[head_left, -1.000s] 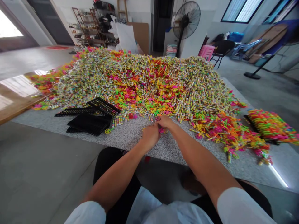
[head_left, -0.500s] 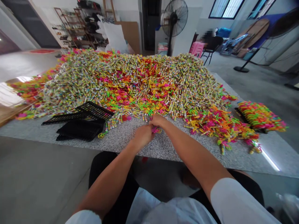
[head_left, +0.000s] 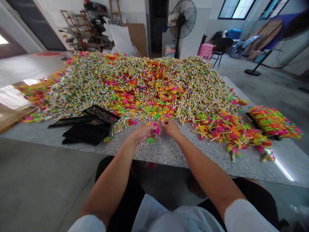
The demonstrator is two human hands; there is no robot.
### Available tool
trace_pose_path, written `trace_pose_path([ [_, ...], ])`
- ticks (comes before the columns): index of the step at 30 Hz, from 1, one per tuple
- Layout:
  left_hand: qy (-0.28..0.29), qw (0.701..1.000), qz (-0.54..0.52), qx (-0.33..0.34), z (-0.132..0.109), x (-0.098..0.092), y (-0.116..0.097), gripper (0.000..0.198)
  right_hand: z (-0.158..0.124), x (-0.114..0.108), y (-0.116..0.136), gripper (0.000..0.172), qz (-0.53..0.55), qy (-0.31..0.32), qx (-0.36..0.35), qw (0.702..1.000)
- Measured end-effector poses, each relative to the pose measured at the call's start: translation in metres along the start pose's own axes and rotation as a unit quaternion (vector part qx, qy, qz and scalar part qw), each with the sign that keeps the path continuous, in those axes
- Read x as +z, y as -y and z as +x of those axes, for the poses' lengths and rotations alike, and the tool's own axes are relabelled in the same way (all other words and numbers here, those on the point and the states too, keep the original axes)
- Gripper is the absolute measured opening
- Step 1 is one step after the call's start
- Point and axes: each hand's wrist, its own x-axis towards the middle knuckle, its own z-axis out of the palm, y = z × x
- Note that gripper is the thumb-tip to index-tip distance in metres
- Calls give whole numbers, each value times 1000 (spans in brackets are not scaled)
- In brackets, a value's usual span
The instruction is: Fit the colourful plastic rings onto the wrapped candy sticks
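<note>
My left hand (head_left: 143, 132) is closed around a pink plastic piece (head_left: 157, 129) with a ring-like shape, just above the front of the speckled stone table (head_left: 169, 151). A green plastic piece (head_left: 151, 140) lies under that hand's fingers. Close on its right, my right hand (head_left: 171, 128) has its fingers pinched together; whether something small is in them cannot be made out. Right behind both hands rises a large heap of small tubes with printed wraps (head_left: 96, 83), mixed with bright plastic pieces (head_left: 159, 109) in pink, orange, yellow and green.
Black plastic grid trays (head_left: 88, 132) lie stacked at the left. On the right stands a filled tray (head_left: 272, 120) of colourful pieces, beside a loose pile of them (head_left: 227, 129). Beyond the table are a standing fan (head_left: 182, 21) and pink stools (head_left: 205, 51).
My hands were together and have moved apart, the left one leftward. The pink piece now shows in my left fingers, and a green piece has come into view below. The view shifted slightly.
</note>
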Motion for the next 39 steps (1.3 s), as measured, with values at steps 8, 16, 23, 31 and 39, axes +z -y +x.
trace_pose_path([
  [8, -76, 990, -94, 78, 12, 23, 5, 49, -106, 0, 4, 18, 384, -148, -98, 906],
  [16, -72, 989, -10, 128, 3, 64, 20, 56, -103, 29, 9, 26, 569, -100, -24, 816],
  [23, -36, 991, -61, 110, 10, 65, 33, 52, -101, 28, 5, 29, 690, -65, 18, 721],
  [31, -114, 982, 42, 146, 11, 56, 30, 42, -101, 22, -3, 27, 697, -72, 38, 712],
  [39, -116, 980, 68, 143, 14, 56, 36, 38, -102, 25, -4, 27, 679, -84, 33, 728],
])
